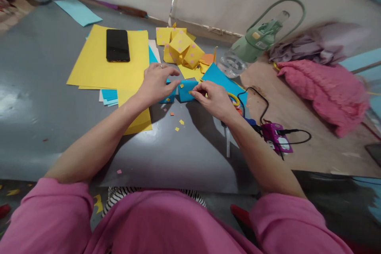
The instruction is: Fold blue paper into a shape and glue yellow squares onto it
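Observation:
A small folded blue paper box [186, 89] rests on the grey board [166, 154] in front of me. My left hand [156, 84] lies over its left part with the fingertips touching the blue paper. My right hand [212, 99] pinches the box's right edge between thumb and forefinger, with a tiny yellow scrap at the fingertips. Several small yellow and pink paper bits [179, 123] lie scattered just below the box.
Yellow sheets [98, 63] with a black phone [118, 45] lie at left, yellow dotted boxes [182, 49] behind, a blue sheet [220, 80] at right. Yellow-handled scissors [233, 99], a purple glue gun [278, 137] with cable, a green bottle [253, 43] and pink cloth [324, 91] sit right.

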The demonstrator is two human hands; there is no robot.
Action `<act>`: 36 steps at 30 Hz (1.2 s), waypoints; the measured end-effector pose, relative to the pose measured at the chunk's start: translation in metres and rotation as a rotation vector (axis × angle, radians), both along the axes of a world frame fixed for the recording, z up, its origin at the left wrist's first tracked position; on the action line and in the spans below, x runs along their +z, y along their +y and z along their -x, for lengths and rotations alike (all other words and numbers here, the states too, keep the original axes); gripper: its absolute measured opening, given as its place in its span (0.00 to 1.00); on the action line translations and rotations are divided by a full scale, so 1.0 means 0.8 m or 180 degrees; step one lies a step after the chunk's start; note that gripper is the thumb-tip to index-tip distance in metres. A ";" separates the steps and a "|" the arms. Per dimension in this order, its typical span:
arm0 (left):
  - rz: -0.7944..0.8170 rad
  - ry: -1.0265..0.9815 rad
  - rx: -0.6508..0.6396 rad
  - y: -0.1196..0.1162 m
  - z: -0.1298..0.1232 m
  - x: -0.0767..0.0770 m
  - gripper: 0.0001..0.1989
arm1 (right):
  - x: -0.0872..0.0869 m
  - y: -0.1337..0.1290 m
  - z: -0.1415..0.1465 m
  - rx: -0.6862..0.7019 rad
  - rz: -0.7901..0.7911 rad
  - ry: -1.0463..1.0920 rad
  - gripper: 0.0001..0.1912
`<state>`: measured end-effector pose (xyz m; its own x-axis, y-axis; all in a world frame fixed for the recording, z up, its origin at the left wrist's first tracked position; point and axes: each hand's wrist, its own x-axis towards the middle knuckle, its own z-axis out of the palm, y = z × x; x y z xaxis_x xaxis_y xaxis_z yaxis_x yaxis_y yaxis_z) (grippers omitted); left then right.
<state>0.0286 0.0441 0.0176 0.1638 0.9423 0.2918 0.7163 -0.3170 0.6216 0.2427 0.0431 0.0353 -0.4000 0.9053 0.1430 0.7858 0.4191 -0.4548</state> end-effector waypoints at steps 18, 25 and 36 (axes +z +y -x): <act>0.0365 0.0395 -0.0135 0.007 -0.002 -0.009 0.18 | -0.027 0.012 0.015 -0.0154 -0.0329 -0.0500 0.07; 0.0378 0.0384 -0.0139 0.008 -0.002 -0.010 0.18 | -0.026 0.007 0.016 -0.0238 -0.0420 -0.0381 0.09; 0.0500 -0.0012 -0.0177 0.012 0.018 0.009 0.18 | 0.011 -0.058 -0.063 -0.0257 -0.0074 -0.0079 0.15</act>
<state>0.0140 0.0538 0.0245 0.2161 0.9660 0.1422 0.6978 -0.2547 0.6694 0.2930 -0.0032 0.0441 -0.3296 0.9312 0.1554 0.8284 0.3642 -0.4256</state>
